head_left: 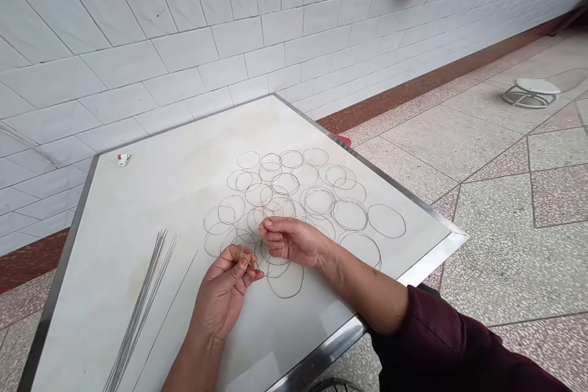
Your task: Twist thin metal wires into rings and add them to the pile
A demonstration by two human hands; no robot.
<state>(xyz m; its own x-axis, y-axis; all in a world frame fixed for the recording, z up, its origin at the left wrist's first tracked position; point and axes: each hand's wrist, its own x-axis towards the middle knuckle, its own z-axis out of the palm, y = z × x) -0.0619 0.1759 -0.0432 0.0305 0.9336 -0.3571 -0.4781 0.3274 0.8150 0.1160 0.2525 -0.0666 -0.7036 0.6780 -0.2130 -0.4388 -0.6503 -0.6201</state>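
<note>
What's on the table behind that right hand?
Overlapping wire rings show around the right hand, lying on the white tabletop. Whatever is directly behind the fingers and palm is covered, so rings there can't be counted.

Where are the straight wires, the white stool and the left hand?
Straight wires [138, 305], head view: middle of the bundle.
White stool [536, 86], head view: top of the seat.
Left hand [225, 296], head view: middle of the hand.

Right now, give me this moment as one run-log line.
left hand: pinching small brownish item; right hand: fingers curled, contents unclear; wire rings: many overlapping, on table; straight wires: on table, left of hands
</note>
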